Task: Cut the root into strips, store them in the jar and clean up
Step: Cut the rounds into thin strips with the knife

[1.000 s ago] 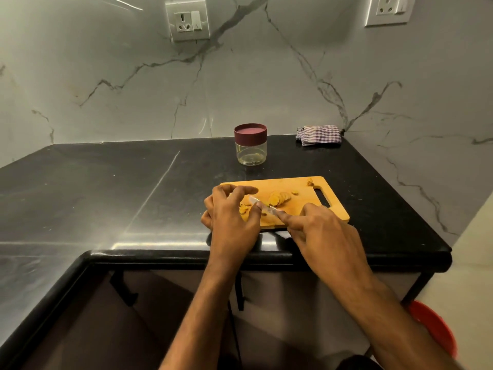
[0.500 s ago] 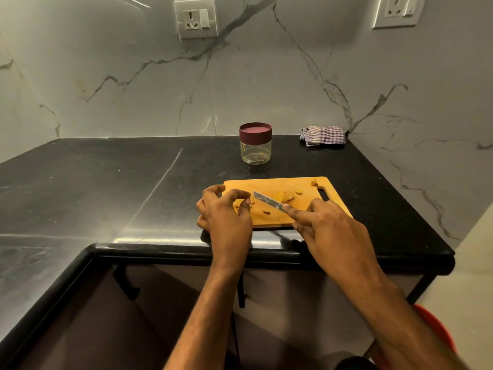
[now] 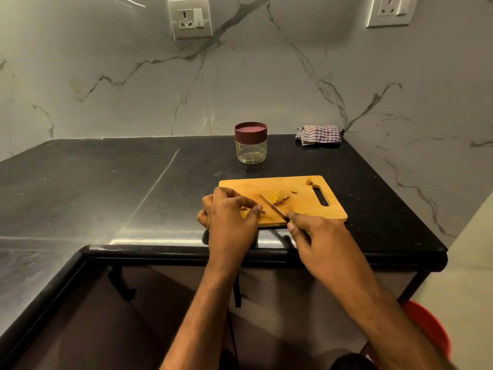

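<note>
Right hand [image 3: 324,237] grasps a thin steel knife [image 3: 272,208], blade angled across the rectangular wooden board [image 3: 301,206] on the glossy black stone counter [image 3: 120,188]; left hand [image 3: 230,218] has fingers curled, pinching small yellow root pieces [image 3: 245,208] at the board's near-left. Round root slices [image 3: 279,195] lie mid-board. Clear jar [image 3: 250,142], maroon lid, stands far behind; checked cloth [image 3: 318,134] far right.

Yellow root slices [image 3: 279,195] lie overlapped mid-board, and the lidded, clear jar [image 3: 250,142] stands upright behind the wooden cutting board [image 3: 298,209].
</note>
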Available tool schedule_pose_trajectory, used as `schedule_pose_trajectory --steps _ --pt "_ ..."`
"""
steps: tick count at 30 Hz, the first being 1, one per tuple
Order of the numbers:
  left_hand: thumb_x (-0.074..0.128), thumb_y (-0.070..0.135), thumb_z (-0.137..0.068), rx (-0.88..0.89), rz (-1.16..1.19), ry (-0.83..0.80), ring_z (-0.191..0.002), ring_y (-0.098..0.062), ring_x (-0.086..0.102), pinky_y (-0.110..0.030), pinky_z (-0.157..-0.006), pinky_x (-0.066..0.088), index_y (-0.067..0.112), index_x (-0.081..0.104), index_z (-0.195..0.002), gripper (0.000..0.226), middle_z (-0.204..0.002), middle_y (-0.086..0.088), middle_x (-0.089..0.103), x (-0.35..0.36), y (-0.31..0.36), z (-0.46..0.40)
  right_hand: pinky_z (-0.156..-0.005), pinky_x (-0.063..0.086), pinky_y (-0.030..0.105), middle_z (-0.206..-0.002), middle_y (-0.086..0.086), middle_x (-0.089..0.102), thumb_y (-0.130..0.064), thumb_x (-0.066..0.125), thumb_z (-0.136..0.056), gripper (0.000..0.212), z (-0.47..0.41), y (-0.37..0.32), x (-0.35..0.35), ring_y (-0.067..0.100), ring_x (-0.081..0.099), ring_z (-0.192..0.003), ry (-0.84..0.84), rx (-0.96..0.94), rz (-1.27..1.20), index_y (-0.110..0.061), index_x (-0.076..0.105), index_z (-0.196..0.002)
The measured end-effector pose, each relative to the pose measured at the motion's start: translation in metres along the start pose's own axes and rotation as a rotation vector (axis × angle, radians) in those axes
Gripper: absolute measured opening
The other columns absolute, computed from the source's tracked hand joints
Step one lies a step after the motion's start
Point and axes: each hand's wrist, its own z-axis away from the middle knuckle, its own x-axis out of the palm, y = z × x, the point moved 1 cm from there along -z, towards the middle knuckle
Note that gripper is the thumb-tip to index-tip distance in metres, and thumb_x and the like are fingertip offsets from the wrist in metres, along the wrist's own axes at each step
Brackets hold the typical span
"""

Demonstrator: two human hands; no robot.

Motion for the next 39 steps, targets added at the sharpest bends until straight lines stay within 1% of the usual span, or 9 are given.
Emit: schedule_pose_trajectory --steps 3,8,14,19,24,29,32,36,39 --pt "0.076 0.044 -0.085 0.014 -0.052 -0.018 -0.120 -0.010 0.029 -0.032 -0.093 0.016 0.032 0.077 -0.093 0.015 -0.113 0.014 0.045 0.002 -0.001 -0.001 -0.075 0.045 0.021 -0.106 -0.008 0.066 -0.038 0.045 -0.098 0.036 0.006 -0.006 -0.001 0.005 0.056 -0.089 -0.021 0.011 -0.003 -0.034 0.054 -0.132" --pt "0.075 0.046 -0.085 0.001 -0.047 -0.040 -0.119 -0.010 0.029 -0.033 -0.093 0.018 0.031 0.078 -0.094 0.017 -0.113 0.014 0.045 0.002 -0.001 -0.003 -0.083 0.046 0.023 -0.114 -0.009 0.065 -0.038 0.046 -0.098 0.036 0.008 -0.009 -0.003 0.006 0.057 -0.098 -0.037 0.025 0.020 -0.035 0.053 -0.132" --pt "0.076 0.046 -0.083 -0.010 -0.050 -0.064 -0.116 -0.009 0.030 -0.034 -0.093 0.019 0.032 0.078 -0.092 0.018 -0.112 0.013 0.046 0.003 -0.002 -0.007 -0.080 0.047 0.024 -0.109 -0.006 0.067 -0.036 0.047 -0.098 0.032 0.001 -0.009 -0.003 0.008 0.057 -0.094 -0.045 0.033 0.028 -0.034 0.058 -0.128" --pt "0.077 0.045 -0.083 -0.016 -0.040 -0.066 -0.114 -0.009 0.029 -0.033 -0.093 0.018 0.031 0.077 -0.090 0.016 -0.109 0.012 0.045 0.003 -0.001 -0.007 -0.076 0.053 0.031 -0.105 -0.003 0.069 -0.036 0.049 -0.096 0.026 -0.016 -0.015 0.008 0.013 0.059 -0.090 -0.052 0.022 0.010 -0.031 0.065 -0.116" --pt "0.077 0.045 -0.083 -0.005 -0.048 -0.043 -0.113 -0.010 0.030 -0.032 -0.091 0.016 0.030 0.078 -0.092 0.018 -0.107 0.011 0.045 0.004 -0.001 -0.005 -0.076 0.047 0.025 -0.108 -0.006 0.067 -0.039 0.049 -0.096 0.031 -0.010 -0.003 0.004 0.009 0.056 -0.092 -0.091 0.036 0.015 -0.037 0.060 -0.125" --pt "0.076 0.043 -0.085 0.010 -0.029 -0.046 -0.113 -0.009 0.029 -0.033 -0.092 0.017 0.030 0.077 -0.092 0.015 -0.108 0.012 0.045 0.004 -0.002 -0.004 -0.065 0.047 0.025 -0.092 -0.013 0.066 -0.043 0.047 -0.096 0.034 -0.004 0.009 0.005 0.004 0.053 -0.073 0.025 0.035 -0.002 -0.041 0.055 -0.129" --pt "0.077 0.043 -0.083 0.013 -0.007 -0.038 -0.115 -0.009 0.029 -0.033 -0.093 0.017 0.030 0.078 -0.092 0.016 -0.110 0.012 0.046 0.002 -0.001 -0.003 -0.065 0.048 0.028 -0.087 -0.013 0.059 -0.046 0.046 -0.096 0.035 -0.005 0.009 0.005 0.006 0.053 -0.076 0.020 0.018 0.039 -0.045 0.052 -0.130" --pt "0.079 0.043 -0.082 0.013 0.025 -0.019 -0.122 -0.011 0.030 -0.034 -0.097 0.019 0.035 0.075 -0.097 0.018 -0.116 0.012 0.045 0.001 -0.002 -0.001 -0.057 0.040 0.023 -0.083 -0.013 0.046 -0.047 0.046 -0.095 0.037 -0.005 0.008 0.006 0.007 0.048 -0.074 0.011 -0.010 0.143 -0.052 0.045 -0.132" --pt "0.077 0.039 -0.085 0.024 0.066 0.003 -0.126 -0.011 0.030 -0.033 -0.097 0.017 0.038 0.068 -0.103 0.019 -0.119 0.012 0.045 0.000 0.000 -0.001 -0.058 0.040 0.021 -0.084 -0.013 0.043 -0.044 0.048 -0.095 0.040 -0.005 0.007 0.007 0.006 0.046 -0.074 -0.007 -0.027 0.168 -0.052 0.041 -0.134"
